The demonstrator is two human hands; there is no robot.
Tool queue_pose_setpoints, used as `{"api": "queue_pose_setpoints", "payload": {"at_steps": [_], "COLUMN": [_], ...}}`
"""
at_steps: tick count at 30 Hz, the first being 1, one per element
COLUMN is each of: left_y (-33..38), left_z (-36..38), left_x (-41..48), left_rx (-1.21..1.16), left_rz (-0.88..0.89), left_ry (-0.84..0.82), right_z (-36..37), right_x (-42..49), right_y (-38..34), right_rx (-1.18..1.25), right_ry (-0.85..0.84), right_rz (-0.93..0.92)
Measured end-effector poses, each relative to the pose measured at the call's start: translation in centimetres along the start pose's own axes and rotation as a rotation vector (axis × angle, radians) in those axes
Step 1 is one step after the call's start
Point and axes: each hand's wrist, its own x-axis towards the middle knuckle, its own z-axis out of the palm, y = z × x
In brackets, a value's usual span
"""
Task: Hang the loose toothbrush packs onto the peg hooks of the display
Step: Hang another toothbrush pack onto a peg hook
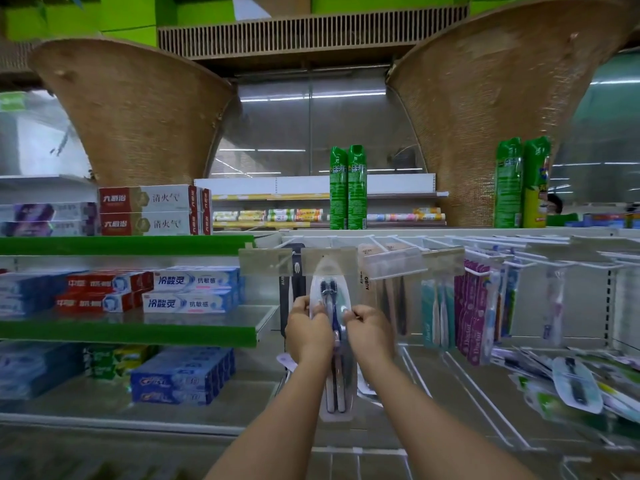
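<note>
Nearest, the person's two arms (415, 410) rise from the bottom edge. At their ends the left hand (309, 332) and right hand (370, 332) close on one toothbrush pack (330, 289). The left hand's fingers curl over its left edge, and the right hand pinches its right edge. The pack stands upright, a clear blister with dark blue brushes. No writing on it can be read. Its top overlaps the clear label holder (329, 261) at the front of a peg hook; I cannot tell if it is on the hook.

Just beside it hang packs printed "AUBO" (365, 282). Farther right, magenta packs read "Doctor" (472, 317). Loose packs (576, 384) lie in a heap on the wire shelf at lower right; their print is too blurred to read.

On the green-edged shelves to the left, white-and-blue toothpaste boxes (194, 280) read "冷酸灵 抗敏感", and red ones beside them read "中华" (104, 284). On the top shelf, red-and-white boxes (149, 199) read "清火气". Green spray cans (348, 188) stand above the pegs; their lettering is not clear.
</note>
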Motion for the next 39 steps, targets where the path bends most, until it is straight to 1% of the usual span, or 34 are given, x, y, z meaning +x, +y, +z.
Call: {"api": "queue_pose_setpoints", "payload": {"at_steps": [3, 5, 8, 11, 15, 18, 21, 24, 27, 30, 32, 36, 37, 38, 39], "left_y": [-0.2, -0.1, -0.6, -1.7, -2.2, -2.8, -3.5, -3.7, -4.1, -4.3, -4.2, -3.5, -3.4, -3.4, -3.3], "left_z": [0.0, 0.2, 0.6, 1.1, 1.9, 2.8, 3.8, 4.7, 5.8, 6.6, 7.0, 7.6, 7.9, 8.3, 8.8], "left_x": [0.6, 1.0, 1.8, 2.8, 4.3, 5.5, 6.5, 7.2, 7.7, 7.6, 7.1, 4.9, 4.1, 3.3, 2.4], "left_rx": [-0.038, -0.100, -0.061, -0.002, -0.049, -0.018, 0.050, 0.131, 0.198, 0.222, 0.227, 0.193, 0.182, 0.161, 0.134], "left_rz": [-0.025, -0.061, -0.072, 0.018, 0.040, 0.053, 0.060, 0.075, 0.085, 0.088, 0.101, 0.126, 0.146, 0.165, 0.180], "left_ry": [-0.081, -0.143, -0.206, -0.271, -0.363, -0.407, -0.409, -0.372, -0.323, -0.250, -0.160, 0.160, 0.210, 0.221, 0.197], "right_z": [0.5, 0.9, 1.4, 2.0, 2.4, 2.6, 2.6, 2.6, 2.9, 2.8, 2.2, -0.4, -1.2, -2.1, -3.0], "right_x": [1.2, 2.1, 3.1, 4.2, 5.6, 6.5, 6.8, 7.1, 7.5, 8.0, 8.4, 8.7, 8.9, 9.1, 9.4], "right_y": [-0.1, 0.0, 0.1, 0.4, 0.4, 0.4, 0.5, 0.8, 1.3, 2.8, 4.2, 6.7, 7.3, 7.9, 8.3], "right_rx": [-0.038, -0.077, -0.152, -0.177, -0.090, -0.035, 0.038, 0.060, 0.028, -0.004, -0.046, -0.045, -0.046, -0.044, -0.032], "right_ry": [-0.019, -0.005, 0.027, 0.035, 0.025, 0.028, 0.033, -0.016, -0.064, 0.017, 0.093, 0.197, 0.219, 0.232, 0.239], "right_rz": [0.139, 0.184, 0.184, 0.142, 0.144, 0.135, 0.113, 0.066, 0.023, 0.019, 0.014, 0.043, 0.056, 0.067, 0.075]}}
